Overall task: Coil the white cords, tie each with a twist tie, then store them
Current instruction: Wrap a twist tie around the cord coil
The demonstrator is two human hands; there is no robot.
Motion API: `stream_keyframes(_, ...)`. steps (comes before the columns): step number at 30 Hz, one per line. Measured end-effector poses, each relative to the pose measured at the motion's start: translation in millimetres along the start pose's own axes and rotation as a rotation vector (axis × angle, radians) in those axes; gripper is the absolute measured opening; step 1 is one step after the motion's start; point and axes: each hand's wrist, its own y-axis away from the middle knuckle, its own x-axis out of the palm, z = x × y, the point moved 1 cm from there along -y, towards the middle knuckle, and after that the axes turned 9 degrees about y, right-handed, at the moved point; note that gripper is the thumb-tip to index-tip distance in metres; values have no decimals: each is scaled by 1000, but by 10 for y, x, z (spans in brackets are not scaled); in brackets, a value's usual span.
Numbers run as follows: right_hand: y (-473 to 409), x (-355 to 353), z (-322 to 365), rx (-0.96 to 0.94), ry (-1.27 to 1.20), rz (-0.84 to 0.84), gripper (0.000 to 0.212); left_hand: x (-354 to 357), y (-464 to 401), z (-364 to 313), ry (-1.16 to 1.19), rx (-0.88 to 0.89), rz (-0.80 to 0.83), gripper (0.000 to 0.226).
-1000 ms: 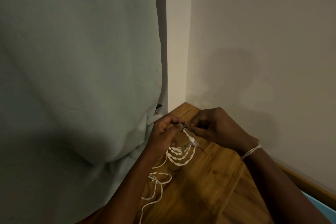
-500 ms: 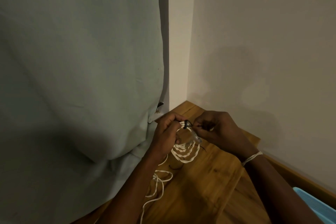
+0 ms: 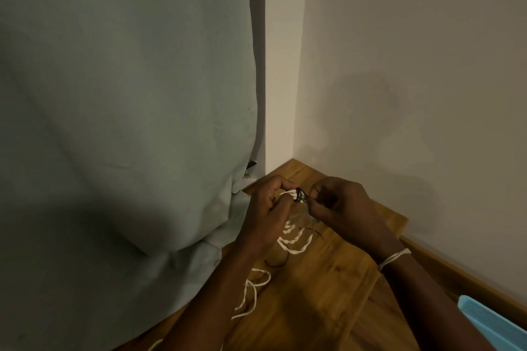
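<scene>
A coil of white cord (image 3: pixel 293 239) hangs from my left hand (image 3: pixel 268 205), which grips its top between thumb and fingers above the wooden table (image 3: pixel 328 293). A dark twist tie (image 3: pixel 299 196) wraps the cord's top. My right hand (image 3: pixel 339 202) pinches the tie's ends just to the right of it. Another loose white cord (image 3: pixel 251 291) trails down the table's left side, partly hidden under my left forearm. A thin dark tie (image 3: pixel 278 262) lies on the wood below the coil.
A grey-green curtain (image 3: pixel 128 122) hangs at the left and drapes onto the table's edge. White walls (image 3: pixel 413 80) meet in a corner just behind the hands. A light blue container's rim (image 3: pixel 490 319) shows at the lower right.
Both hands have risen slightly toward the corner with the coil. The tie, which stuck out slanted a second ago, now sits wound tight around the cord's top.
</scene>
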Motion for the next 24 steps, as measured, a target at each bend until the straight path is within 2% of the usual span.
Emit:
stream_keyframes(3, -28, 4, 22, -71, 185, -34, 8, 21, -6, -9, -12, 17, -1, 14)
stream_keyframes(7, -31, -35, 18, -98, 18, 28, 5, -19, -42, 3, 38, 15, -8, 17)
stream_keyframes(10, -7, -36, 50, -54, -63, -1, 7, -10, -36, 5, 31, 30, -2, 14)
stream_keyframes(13, 6, -41, 59, -15, -71, -65, 13, 15, -31, 11, 51, 28, -14, 13)
stream_keyframes(24, -20, -133, 54, -65, -73, -71, 13, 5, -42, 31, 64, 29, -27, 14)
